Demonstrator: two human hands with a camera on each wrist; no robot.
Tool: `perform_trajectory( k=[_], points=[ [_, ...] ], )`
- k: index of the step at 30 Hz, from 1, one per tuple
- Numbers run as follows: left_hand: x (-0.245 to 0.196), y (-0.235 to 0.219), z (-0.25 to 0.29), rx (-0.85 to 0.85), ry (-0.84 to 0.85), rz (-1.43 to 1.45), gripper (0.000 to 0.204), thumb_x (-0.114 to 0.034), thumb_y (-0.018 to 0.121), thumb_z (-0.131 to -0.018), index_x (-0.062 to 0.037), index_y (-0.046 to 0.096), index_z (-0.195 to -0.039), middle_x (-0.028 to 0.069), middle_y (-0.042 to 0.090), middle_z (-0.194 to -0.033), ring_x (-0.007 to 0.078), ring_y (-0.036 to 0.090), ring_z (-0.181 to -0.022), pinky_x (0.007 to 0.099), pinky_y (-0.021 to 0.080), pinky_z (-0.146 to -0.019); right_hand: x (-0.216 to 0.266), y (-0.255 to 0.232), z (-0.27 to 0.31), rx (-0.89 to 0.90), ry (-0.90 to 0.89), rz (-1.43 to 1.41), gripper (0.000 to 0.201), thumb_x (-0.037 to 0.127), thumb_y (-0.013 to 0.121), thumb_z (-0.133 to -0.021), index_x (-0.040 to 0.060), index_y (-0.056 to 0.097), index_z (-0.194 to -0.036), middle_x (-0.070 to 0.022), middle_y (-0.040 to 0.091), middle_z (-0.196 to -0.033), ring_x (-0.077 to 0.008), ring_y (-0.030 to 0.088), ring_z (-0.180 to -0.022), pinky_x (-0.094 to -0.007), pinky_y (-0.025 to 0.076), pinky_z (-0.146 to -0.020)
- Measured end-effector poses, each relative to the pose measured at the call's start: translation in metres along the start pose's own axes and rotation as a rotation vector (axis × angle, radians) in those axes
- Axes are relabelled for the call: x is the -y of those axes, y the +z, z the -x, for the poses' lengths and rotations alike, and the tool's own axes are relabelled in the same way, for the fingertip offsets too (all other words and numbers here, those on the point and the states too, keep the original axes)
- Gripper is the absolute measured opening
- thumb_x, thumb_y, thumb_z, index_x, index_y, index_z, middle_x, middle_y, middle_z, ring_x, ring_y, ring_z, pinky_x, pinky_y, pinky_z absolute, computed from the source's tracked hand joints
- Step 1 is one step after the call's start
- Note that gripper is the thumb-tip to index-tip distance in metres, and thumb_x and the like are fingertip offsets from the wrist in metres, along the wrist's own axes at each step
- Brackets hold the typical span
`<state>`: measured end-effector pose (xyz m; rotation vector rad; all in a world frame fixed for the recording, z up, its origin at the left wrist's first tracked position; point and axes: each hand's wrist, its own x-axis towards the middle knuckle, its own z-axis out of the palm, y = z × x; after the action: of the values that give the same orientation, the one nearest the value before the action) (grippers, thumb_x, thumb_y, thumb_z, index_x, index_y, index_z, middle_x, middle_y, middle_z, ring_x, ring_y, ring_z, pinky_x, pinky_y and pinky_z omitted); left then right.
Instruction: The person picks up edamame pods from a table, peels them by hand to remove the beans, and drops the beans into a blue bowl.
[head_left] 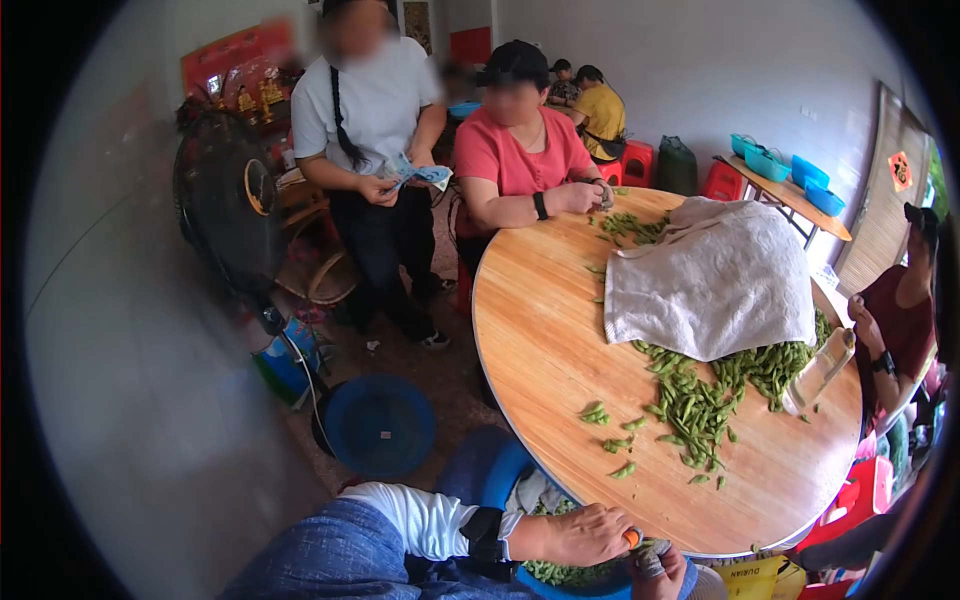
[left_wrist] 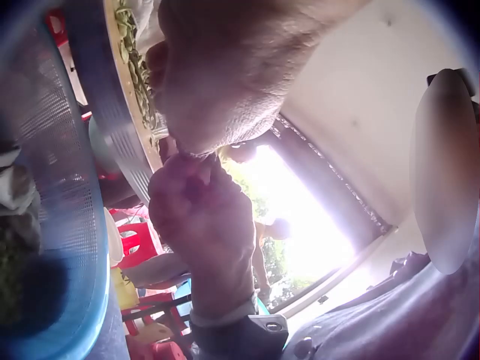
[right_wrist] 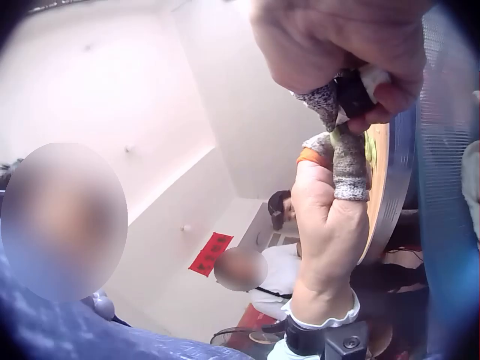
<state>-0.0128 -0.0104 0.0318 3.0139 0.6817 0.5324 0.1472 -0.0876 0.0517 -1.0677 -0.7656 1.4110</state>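
Observation:
Close together over the near edge of the table, my left hand (head_left: 583, 534) and right hand (head_left: 662, 580) meet at the fingertips. A small bit of green soybean pod (right_wrist: 336, 137) shows between them, pinched from both sides. Grey knitted finger covers (right_wrist: 349, 166) wrap the left fingertips, with an orange band (right_wrist: 313, 157) on one. The right hand wears speckled and black covers (right_wrist: 354, 94) on its fingers. Below the hands sits a blue basin (head_left: 528, 582) holding green beans (head_left: 565, 575). Most of the pod is hidden by the fingers.
A pile of soybean pods (head_left: 700, 410) lies on the round wooden table (head_left: 540, 340), partly under a white towel (head_left: 710, 280). A clear plastic container (head_left: 820, 370) leans at its right. People sit and stand around. A blue tub (head_left: 380, 425) and a fan (head_left: 225, 200) stand left.

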Motion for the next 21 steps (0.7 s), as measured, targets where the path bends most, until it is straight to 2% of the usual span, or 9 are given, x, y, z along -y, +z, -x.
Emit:
perform_trajectory(
  k=[3, 6, 9, 12, 14, 15, 18, 21],
  points=[
    [0.002, 0.005, 0.006, -0.287, 0.068, 0.060, 0.012, -0.013, 0.048, -0.072, -0.0012, 0.048, -0.069, 0.0081, 0.049, -0.075, 0.0191, 0.051, -0.072, 0.0286, 0.043, -0.052, 0.003, 0.005, 0.005, 0.018, 0.018, -0.034, 0.004, 0.006, 0.056, -0.078, 0.0039, 0.054, -0.081, -0.0008, 0.055, -0.075, -0.0088, 0.049, -0.067, -0.0213, 0.040, -0.061],
    [0.001, 0.011, 0.011, -0.113, 0.052, 0.039, 0.022, -0.021, 0.047, -0.076, 0.0005, 0.051, -0.078, 0.0093, 0.050, -0.073, 0.0206, 0.051, -0.070, 0.0302, 0.042, -0.057, 0.002, 0.005, 0.008, 0.042, 0.045, -0.039, 0.005, 0.008, 0.057, -0.078, 0.0041, 0.054, -0.081, 0.0003, 0.054, -0.076, -0.0080, 0.048, -0.068, -0.0207, 0.039, -0.062],
    [0.001, 0.011, 0.013, -0.113, 0.057, 0.125, 0.012, -0.011, 0.050, -0.069, 0.0000, 0.049, -0.072, 0.0096, 0.049, -0.073, 0.0206, 0.052, -0.069, 0.0300, 0.044, -0.053, 0.007, 0.010, 0.010, 0.069, 0.059, -0.042, 0.007, 0.009, 0.058, -0.078, 0.0041, 0.055, -0.081, 0.0010, 0.054, -0.077, -0.0073, 0.048, -0.068, -0.0201, 0.039, -0.063],
    [0.003, 0.007, 0.015, 0.003, 0.010, 0.390, 0.019, -0.016, 0.051, -0.074, 0.0019, 0.050, -0.078, 0.0154, 0.052, -0.076, 0.0270, 0.053, -0.074, 0.0347, 0.043, -0.058, 0.005, 0.009, 0.012, 0.096, 0.057, -0.061, 0.010, 0.010, 0.058, -0.078, 0.0037, 0.055, -0.084, 0.0012, 0.054, -0.077, -0.0072, 0.048, -0.068, -0.0201, 0.039, -0.063],
    [0.001, 0.032, 0.018, -0.071, -0.071, 0.501, 0.019, -0.017, 0.050, -0.076, 0.0024, 0.050, -0.080, 0.0170, 0.053, -0.077, 0.0302, 0.053, -0.077, 0.0363, 0.043, -0.059, 0.006, 0.013, 0.014, 0.078, 0.036, -0.068, 0.011, 0.011, 0.059, -0.078, 0.0032, 0.055, -0.086, 0.0011, 0.054, -0.077, -0.0073, 0.048, -0.068, -0.0204, 0.039, -0.063],
    [-0.001, 0.027, 0.015, -0.107, -0.111, 0.556, 0.020, -0.017, 0.050, -0.077, 0.0026, 0.051, -0.081, 0.0178, 0.053, -0.078, 0.0318, 0.053, -0.079, 0.0370, 0.043, -0.060, 0.004, 0.011, 0.014, 0.090, 0.015, -0.072, 0.012, 0.011, 0.059, -0.079, 0.0031, 0.055, -0.087, 0.0009, 0.055, -0.078, -0.0075, 0.048, -0.069, -0.0206, 0.039, -0.063],
    [-0.009, 0.002, 0.008, -0.168, -0.220, 0.945, 0.020, -0.017, 0.048, -0.081, 0.0023, 0.050, -0.086, 0.0168, 0.055, -0.078, 0.0269, 0.054, -0.080, 0.0348, 0.043, -0.065, -0.002, 0.006, 0.013, 0.105, -0.038, -0.058, 0.013, 0.011, 0.058, -0.079, 0.0027, 0.055, -0.088, -0.0001, 0.055, -0.079, -0.0081, 0.049, -0.071, -0.0214, 0.040, -0.065],
    [-0.011, 0.010, 0.003, -0.177, -0.392, 1.402, 0.018, -0.016, 0.046, -0.084, 0.0007, 0.049, -0.091, 0.0142, 0.055, -0.077, 0.0182, 0.052, -0.074, 0.0310, 0.041, -0.068, -0.003, 0.008, 0.014, 0.086, -0.092, 0.018, 0.012, 0.011, 0.057, -0.080, 0.0021, 0.055, -0.088, -0.0010, 0.056, -0.082, -0.0087, 0.050, -0.073, -0.0219, 0.041, -0.067]
  ],
)
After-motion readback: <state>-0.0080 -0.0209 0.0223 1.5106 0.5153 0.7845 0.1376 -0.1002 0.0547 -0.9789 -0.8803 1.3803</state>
